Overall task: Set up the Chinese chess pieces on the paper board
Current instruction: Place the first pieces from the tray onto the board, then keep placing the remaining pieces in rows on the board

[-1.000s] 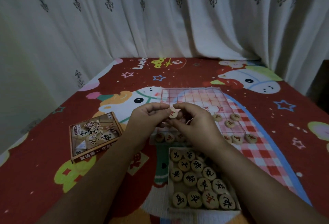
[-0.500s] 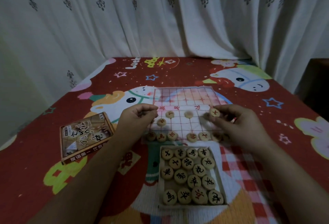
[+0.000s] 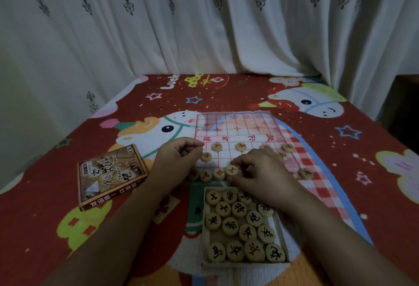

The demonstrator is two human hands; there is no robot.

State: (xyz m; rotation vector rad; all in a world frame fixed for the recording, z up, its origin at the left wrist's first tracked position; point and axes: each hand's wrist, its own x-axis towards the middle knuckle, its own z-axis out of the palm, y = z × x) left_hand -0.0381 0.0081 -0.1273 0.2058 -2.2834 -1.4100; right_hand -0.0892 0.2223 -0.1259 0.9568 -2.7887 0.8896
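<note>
Right hand (image 3: pixel 260 172) now sits at the 6 o'clock row of the paper board (image 3: pixel 238 124), off its 3 o'clock edge, pinching a red piece (image 3: pixel 232 169) beside set pieces (image 3: pixel 218 174); left hand (image 3: pixel 179 156) curled at 9 o'clock, contents unclear; a knuckle brush could scatter that row.

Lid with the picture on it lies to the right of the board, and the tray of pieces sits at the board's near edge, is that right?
No. The head view shows the lid lying to the left of the board, not the right. The tray of pieces does sit at the board's near edge.
</note>
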